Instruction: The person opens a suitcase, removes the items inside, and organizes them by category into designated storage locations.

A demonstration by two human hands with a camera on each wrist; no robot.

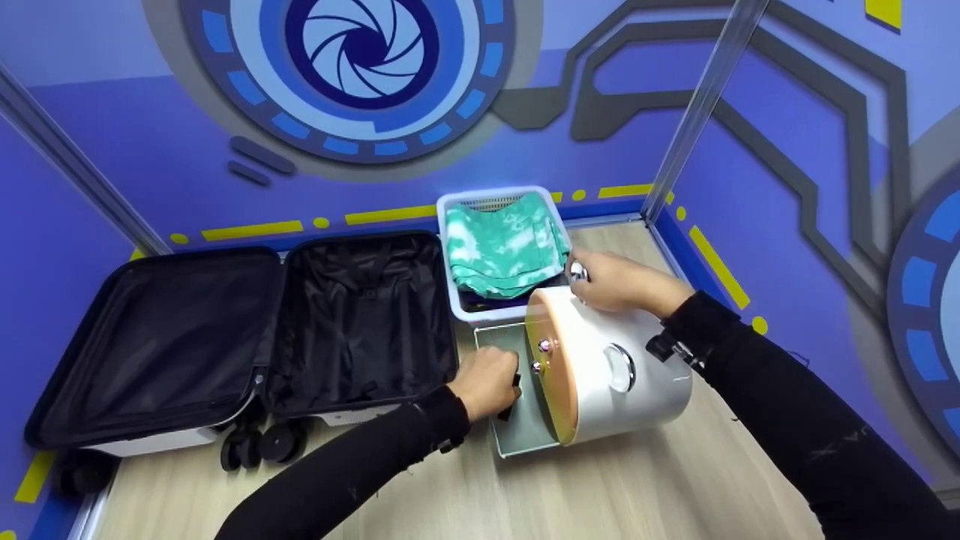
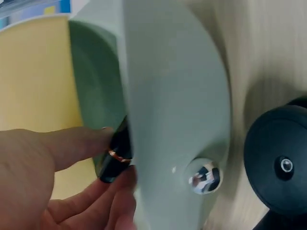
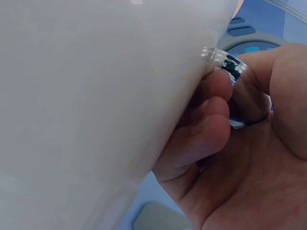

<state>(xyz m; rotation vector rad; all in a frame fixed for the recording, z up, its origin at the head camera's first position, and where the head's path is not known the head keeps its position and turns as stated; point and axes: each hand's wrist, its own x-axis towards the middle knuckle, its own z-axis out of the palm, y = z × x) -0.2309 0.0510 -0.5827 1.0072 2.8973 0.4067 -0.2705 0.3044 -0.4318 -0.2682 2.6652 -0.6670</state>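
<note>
A white rounded cosmetic box [image 1: 645, 352] with an orange front [image 1: 564, 382] stands on the wooden floor, its pale green drawer [image 1: 529, 442] pulled out. My left hand [image 1: 486, 381] reaches into the drawer and pinches a black lipstick-like tube [image 2: 119, 151] with a gold ring between thumb and fingers. The drawer's front panel [image 2: 177, 96] carries a chrome knob [image 2: 206, 178]. On the box's far side, my right hand [image 1: 609, 279] holds a chrome handle [image 3: 232, 67], fingers curled around it. Whatever lies deeper in the drawer is hidden.
An open black-lined suitcase [image 1: 364, 322] lies to the left, its wheels [image 1: 281, 441] toward me. Behind the box stands a white basket [image 1: 444, 247] holding folded green-and-white cloth [image 1: 506, 244]. Blue patterned walls [image 1: 420, 176] enclose the back and sides.
</note>
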